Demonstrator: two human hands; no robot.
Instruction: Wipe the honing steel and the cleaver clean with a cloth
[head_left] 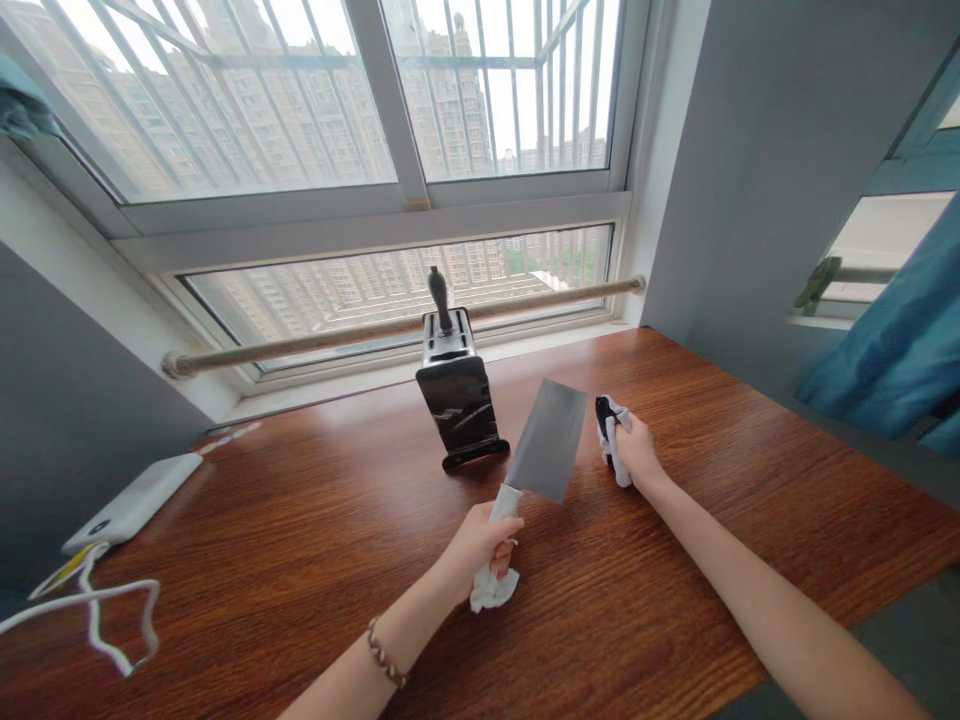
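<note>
My left hand point(487, 545) is closed around the white handle point(505, 503) of a cleaver. The broad grey blade point(551, 440) points up and away to the right, above the table. Crumpled white tissue point(495, 590) sticks out below the same hand. To the right, my right hand point(636, 448) grips a black object point(604, 415) wrapped partly in white tissue point(621, 470); its kind is hidden. Beyond the cleaver stands a black knife block point(461, 405), with one dark-handled tool point(439, 298) upright in its top.
The brown wooden table point(337, 600) meets a barred window at the back, where a pale pipe point(337, 345) crosses. At the left lies a white rectangular device point(135, 503) with a white cable point(94, 610). A blue curtain point(885, 330) hangs at right.
</note>
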